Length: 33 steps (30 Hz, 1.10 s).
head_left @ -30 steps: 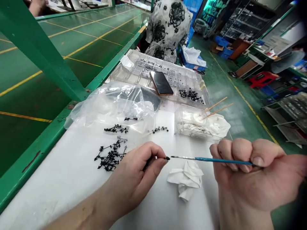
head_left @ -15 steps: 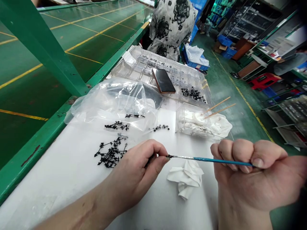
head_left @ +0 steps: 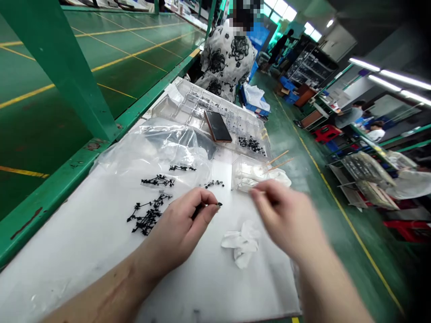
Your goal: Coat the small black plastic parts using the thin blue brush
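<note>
My left hand (head_left: 190,220) is closed in a pinch on a small black part (head_left: 220,204), whose tip sticks out past the fingertips. The rest of that part is hidden by my fingers. My right hand (head_left: 286,215), blurred by motion, is at the near side of a clear plastic box (head_left: 237,177) with white cloth in it. Its fingers are curled together, and what they hold, if anything, cannot be made out. No blue brush is visible. Beside my left hand lies a pile of black plastic parts (head_left: 147,220) on sprues. A crumpled white cloth (head_left: 242,244) lies between my forearms.
Two thin wooden sticks (head_left: 279,157) lean out of the box. Small round black pieces (head_left: 215,183) lie near a clear plastic bag (head_left: 158,143). Behind are a phone (head_left: 218,126) and a compartment tray (head_left: 188,96). A green post (head_left: 74,76) rises left; a person (head_left: 229,58) sits beyond.
My right hand has swung left and away from me to the box, and the blue brush it held is out of sight. My left hand keeps its pinch. The view has tilted up.
</note>
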Available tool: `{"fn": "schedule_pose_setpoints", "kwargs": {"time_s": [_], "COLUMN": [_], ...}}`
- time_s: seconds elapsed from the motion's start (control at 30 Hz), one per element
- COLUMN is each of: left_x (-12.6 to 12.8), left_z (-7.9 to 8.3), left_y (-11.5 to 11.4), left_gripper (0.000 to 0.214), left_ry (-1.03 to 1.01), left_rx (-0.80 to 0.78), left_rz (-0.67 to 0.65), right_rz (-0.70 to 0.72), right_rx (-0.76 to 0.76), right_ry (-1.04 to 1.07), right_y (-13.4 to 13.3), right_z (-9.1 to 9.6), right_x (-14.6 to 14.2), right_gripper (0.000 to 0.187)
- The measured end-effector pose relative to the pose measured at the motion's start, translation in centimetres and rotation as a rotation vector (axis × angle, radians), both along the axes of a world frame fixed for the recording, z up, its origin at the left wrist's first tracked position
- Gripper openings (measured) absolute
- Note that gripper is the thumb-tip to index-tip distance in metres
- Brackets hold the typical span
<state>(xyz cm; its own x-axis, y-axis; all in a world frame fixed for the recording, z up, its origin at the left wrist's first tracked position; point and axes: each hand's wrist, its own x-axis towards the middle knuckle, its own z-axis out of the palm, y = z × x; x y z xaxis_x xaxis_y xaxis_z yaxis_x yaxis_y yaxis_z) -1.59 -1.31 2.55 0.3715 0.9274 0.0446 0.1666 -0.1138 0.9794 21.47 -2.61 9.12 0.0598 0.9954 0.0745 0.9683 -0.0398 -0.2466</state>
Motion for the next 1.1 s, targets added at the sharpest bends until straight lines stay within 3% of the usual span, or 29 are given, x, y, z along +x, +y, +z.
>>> {"fn": "schedule_pose_setpoints", "kwargs": {"time_s": [0.07,0.17,0.23,0.43,0.57,0.67,0.8,0.9,1.0,1.1], "left_x": [-0.4,-0.7,-0.7,-0.6,-0.5,-0.5,-0.4,-0.6,-1.1,-2.0], "left_z": [0.0,-0.1,-0.1,0.4,0.3,0.1,1.0,3.6,6.8,9.3], "left_y": [0.3,0.5,0.5,0.2,0.1,0.2,-0.3,-1.7,-4.9,-9.5], "left_gripper": [0.017,0.018,0.018,0.016,0.016,0.016,0.017,0.018,0.012,0.007], "left_ry": [-0.011,-0.054,-0.083,-0.15,-0.149,-0.149,-0.127,-0.1,-0.081,-0.056], "left_rx": [-0.015,0.006,0.02,0.036,0.095,0.125,0.164,0.232,0.334,0.377], "left_rz": [0.003,-0.005,-0.015,-0.042,-0.063,-0.076,-0.082,-0.096,-0.155,-0.159], "right_rz": [-0.089,-0.136,-0.144,-0.095,-0.001,-0.026,-0.034,-0.06,-0.07,0.059], "right_rx": [-0.183,-0.253,-0.284,-0.332,-0.261,-0.176,-0.004,0.101,0.118,0.08], "right_ry": [-0.195,-0.296,-0.323,-0.347,-0.303,-0.253,-0.112,0.167,0.576,0.868], "right_y": [1.7,3.9,4.8,5.0,4.7,4.1,-0.3,-6.3,-12.0,-15.8], "right_z": [-2.6,-5.7,-6.4,-5.3,-4.5,-3.7,-0.2,3.4,6.0,6.8], "right_x": [-2.8,-4.7,-5.1,-6.3,-6.7,-6.1,-4.2,-2.9,-3.1,-4.4], "right_gripper": [0.025,0.029,0.032,0.021,0.019,0.016,0.006,0.009,0.014,0.016]}}
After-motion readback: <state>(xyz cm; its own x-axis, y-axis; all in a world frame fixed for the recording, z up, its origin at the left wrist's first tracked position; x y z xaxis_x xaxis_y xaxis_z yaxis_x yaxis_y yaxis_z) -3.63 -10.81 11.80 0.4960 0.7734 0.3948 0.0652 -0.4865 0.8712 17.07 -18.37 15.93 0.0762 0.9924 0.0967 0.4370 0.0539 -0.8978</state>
